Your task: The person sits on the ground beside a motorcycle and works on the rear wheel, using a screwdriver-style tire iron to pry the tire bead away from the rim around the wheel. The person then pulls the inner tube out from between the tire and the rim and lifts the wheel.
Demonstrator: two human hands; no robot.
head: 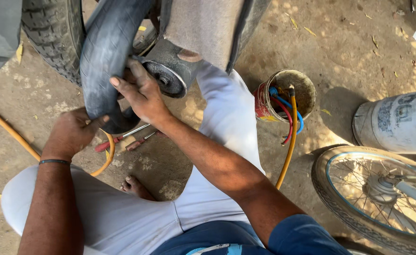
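Black inner tube (pixel 105 61) gripped by left hand (pixel 71 132) & right hand (pixel 142 94), fingers curled.

A single head-worn camera looks steeply down from close above the person's lap, facing the dirt ground (pixel 349 52). Both forearms rise from the lower frame toward the upper left; no second view overlaps.

a round tin can (pixel 283 97) stands on the dirt ground right of the person's knee, open at the top, its side wrapped in a red and yellow label, with blue, red and yellow hoses in it. further right lies a pale grey cylindrical drum (pixel 397 122) with faded dark printing.
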